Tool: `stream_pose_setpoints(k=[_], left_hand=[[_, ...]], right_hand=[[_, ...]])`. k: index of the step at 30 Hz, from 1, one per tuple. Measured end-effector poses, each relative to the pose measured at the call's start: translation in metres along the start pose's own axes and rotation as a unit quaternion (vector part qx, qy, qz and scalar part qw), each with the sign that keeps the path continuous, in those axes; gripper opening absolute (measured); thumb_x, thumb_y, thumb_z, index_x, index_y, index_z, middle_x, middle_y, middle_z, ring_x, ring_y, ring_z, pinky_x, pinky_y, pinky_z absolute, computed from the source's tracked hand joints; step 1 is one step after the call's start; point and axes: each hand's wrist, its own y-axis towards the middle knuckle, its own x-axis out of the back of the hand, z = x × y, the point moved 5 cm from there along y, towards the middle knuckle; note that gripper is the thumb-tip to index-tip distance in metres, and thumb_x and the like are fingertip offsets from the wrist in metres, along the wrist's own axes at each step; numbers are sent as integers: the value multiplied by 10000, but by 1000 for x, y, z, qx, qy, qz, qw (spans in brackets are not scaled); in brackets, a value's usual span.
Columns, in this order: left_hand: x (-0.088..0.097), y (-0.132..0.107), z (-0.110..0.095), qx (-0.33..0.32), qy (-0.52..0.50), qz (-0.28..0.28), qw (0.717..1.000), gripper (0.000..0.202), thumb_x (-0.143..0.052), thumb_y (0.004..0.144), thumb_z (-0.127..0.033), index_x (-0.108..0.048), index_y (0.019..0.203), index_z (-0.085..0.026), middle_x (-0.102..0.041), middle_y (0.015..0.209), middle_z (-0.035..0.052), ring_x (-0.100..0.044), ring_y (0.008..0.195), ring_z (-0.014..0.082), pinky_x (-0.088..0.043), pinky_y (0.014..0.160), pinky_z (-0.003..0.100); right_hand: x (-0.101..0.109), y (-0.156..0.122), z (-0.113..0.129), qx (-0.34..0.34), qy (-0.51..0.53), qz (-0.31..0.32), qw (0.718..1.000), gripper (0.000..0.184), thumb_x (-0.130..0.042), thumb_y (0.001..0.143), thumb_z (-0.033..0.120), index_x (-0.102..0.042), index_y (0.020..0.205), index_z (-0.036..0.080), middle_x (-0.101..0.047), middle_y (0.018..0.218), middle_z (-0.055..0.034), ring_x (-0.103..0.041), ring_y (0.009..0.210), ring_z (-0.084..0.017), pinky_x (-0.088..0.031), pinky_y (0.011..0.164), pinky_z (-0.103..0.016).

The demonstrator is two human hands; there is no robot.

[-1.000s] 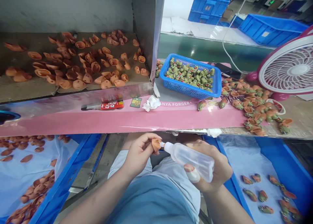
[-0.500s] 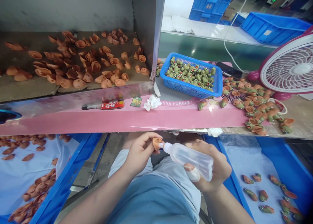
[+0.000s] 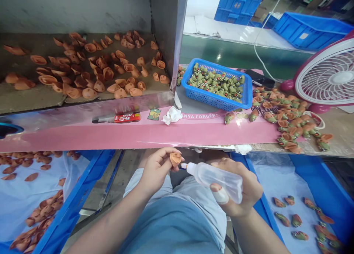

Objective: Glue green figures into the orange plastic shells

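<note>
Between the fingertips of my left hand (image 3: 158, 170) is a small hollow orange-brown shell piece (image 3: 175, 158), its opening turned toward me. My right hand (image 3: 241, 187) is wrapped round a translucent squeeze bottle (image 3: 219, 178), which lies tilted sideways with its nozzle pointing left. The nozzle tip is a short way right of the shell piece, apart from it. Both hands are above my lap, just in front of the table edge. What is inside the bottle I cannot make out.
A box (image 3: 83, 14) at left holds many orange shells. On the pink table mat (image 3: 116, 137) are a marker-like tube (image 3: 125, 118), crumpled tissue (image 3: 172, 115), a blue basket (image 3: 218, 103) of green pieces, joined pieces (image 3: 290, 124) and a fan (image 3: 329, 75). Blue bins (image 3: 91, 180) flank my legs.
The bottle's nozzle has come away from the shell piece, leaving a small gap. My left hand has shifted slightly left and up with the shell.
</note>
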Motion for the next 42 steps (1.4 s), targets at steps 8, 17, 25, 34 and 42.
stream_pose_setpoints(k=[8, 17, 25, 34, 42], left_hand=[[1, 1, -1, -4, -16, -2, 1000, 85, -544, 725, -159, -581, 801, -151, -656, 713, 25, -520, 496, 82, -429, 498, 214], [0, 1, -1, 1, -15, -1, 1000, 83, -552, 716, -160, -584, 792, -160, -647, 671, 0, -513, 478, 76, -430, 490, 209], [-4, 0, -2, -2, -2, 6, 1000, 83, -532, 726, -148, -581, 793, -150, -586, 585, -32, -506, 459, 67, -436, 480, 195], [-7, 0, 0, -5, -1, 18, 1000, 86, -529, 718, -149, -575, 791, -149, -575, 602, -23, -516, 480, 79, -444, 474, 202], [-3, 1, 0, -4, 1, 1, 1000, 88, -541, 710, -166, -581, 786, -149, -578, 593, -25, -519, 467, 80, -449, 479, 209]], right_hand=[[2, 2, -4, -8, -23, -1, 1000, 225, -628, 627, 211, -547, 826, 143, -549, 641, -24, -505, 505, -137, -391, 426, -260], [3, 3, -3, -15, -37, -15, 999, 217, -625, 623, 201, -554, 819, 141, -555, 645, -28, -509, 516, -141, -395, 437, -267], [3, 2, -4, -5, -42, -48, 998, 236, -634, 620, 202, -574, 842, 150, -553, 625, -16, -522, 528, -154, -413, 459, -287], [-1, 3, -3, 2, -48, -36, 998, 248, -638, 623, 223, -568, 849, 149, -566, 635, -25, -523, 515, -152, -414, 436, -280], [1, 2, -3, 15, -31, -29, 999, 251, -640, 616, 191, -561, 848, 138, -561, 648, -36, -506, 498, -147, -408, 423, -285]])
